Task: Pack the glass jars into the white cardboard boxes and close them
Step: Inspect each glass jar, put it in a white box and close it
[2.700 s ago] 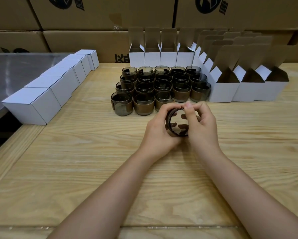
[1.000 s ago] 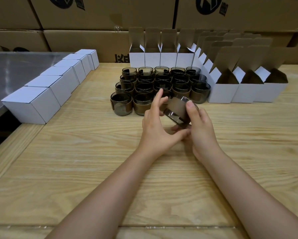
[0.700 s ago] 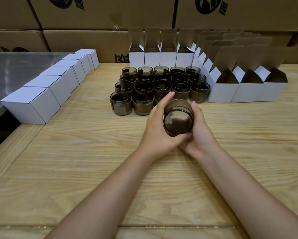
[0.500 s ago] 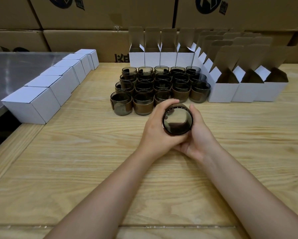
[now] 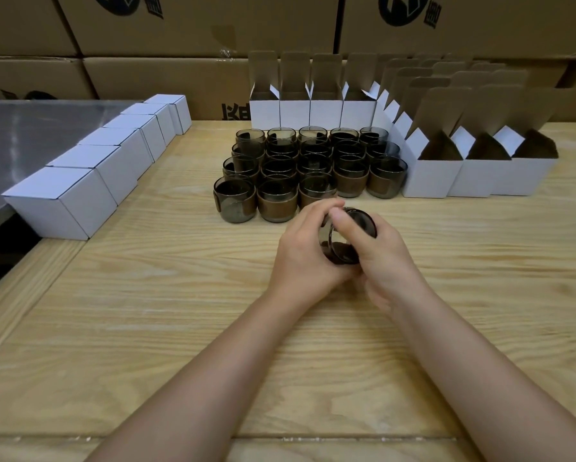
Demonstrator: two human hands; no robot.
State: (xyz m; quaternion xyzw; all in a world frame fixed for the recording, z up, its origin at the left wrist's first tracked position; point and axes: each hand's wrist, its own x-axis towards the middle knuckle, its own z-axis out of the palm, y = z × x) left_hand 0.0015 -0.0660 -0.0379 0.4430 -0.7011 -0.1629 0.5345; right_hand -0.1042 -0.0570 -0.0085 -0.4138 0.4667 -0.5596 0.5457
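1. Where the worktop point(image 5: 146, 328) ends at the back, stacked brown cartons point(image 5: 186, 38) form a wall with dark printed logos.
2. Worktop is pale wood with visible grain. It carries all the boxes and jars.
3. Grey metal sheet point(image 5: 29, 128) lies past the worktop's left edge, at the back-left.
4. Open white boxes point(image 5: 430, 178) have their flaps standing up. Four stand in a line at the back edge and more rows fill the back-right corner. The nearest three stand just right of the jar cluster.
5. Closed white boxes point(image 5: 63, 201) run in one row along the left edge, from mid-left to the back, touching side to side.
6. Jar cluster point(image 5: 313, 161) is smoky dark glass with brown bands. The jars are upright and packed in tight rows at the back-centre, between the closed boxes and the nearest open boxes.
7. Left hand point(image 5: 300, 258) is at the worktop's middle, fingers point(image 5: 316, 208) curled over the left side of the held jar, gripping it.
8. Right hand point(image 5: 383, 258) is pressed against the left hand. Its thumb point(image 5: 343, 225) crosses the jar's front and the rest wraps the right side, so it grips too.
9. Held jar point(image 5: 362, 219) is tipped over between both hands, just in front of the cluster's front row and outside any box. Cannot tell whether the mouth or the base faces up.
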